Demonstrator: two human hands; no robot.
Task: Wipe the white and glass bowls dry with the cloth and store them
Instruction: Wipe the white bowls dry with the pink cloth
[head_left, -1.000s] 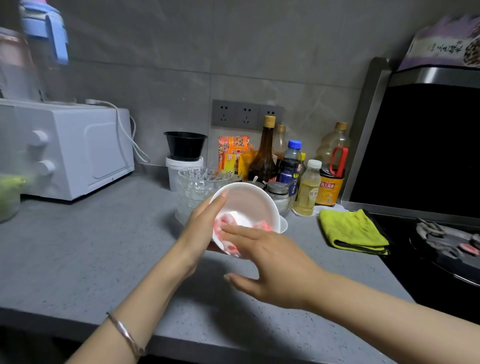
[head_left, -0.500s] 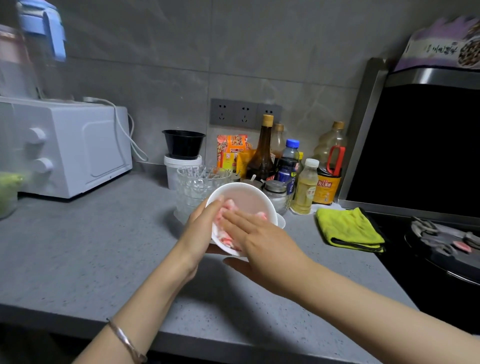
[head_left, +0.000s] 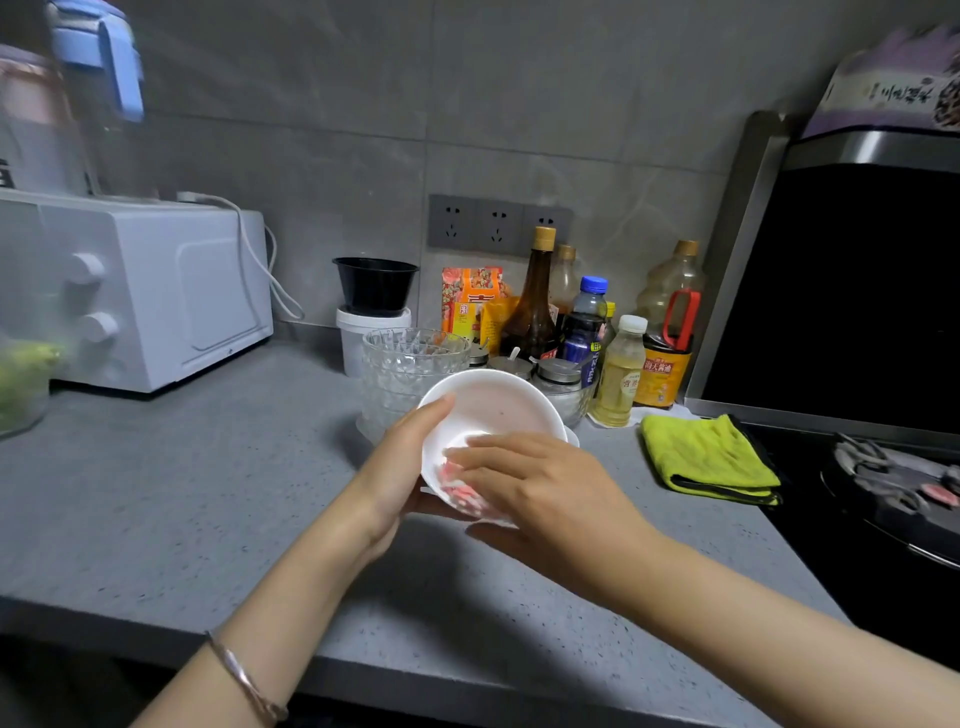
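The left hand (head_left: 400, 467) is cupping the white bowl (head_left: 493, 405) from outside, thumb hooked over the rim, holding it tilted above the tabletop (head_left: 182, 493). The right hand (head_left: 535, 488) is pressing the pink cloth (head_left: 460, 486) into the inside wall with flat fingers. It's glazed and probably damp, so I'm guessing slippery and chippable; gripping rim plus underside seems safest. The stacked glass bowls (head_left: 400, 364) are waiting just behind, fragile too.

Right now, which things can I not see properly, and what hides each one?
All in the head view:
- Cloth: mostly under the right hand; only a pink edge shows.
- Left hand: fingers hidden behind the white bowl.
- Glass bowls: partly behind the white bowl; count unclear.
- Green-filled container: blurred, cut by the left edge.
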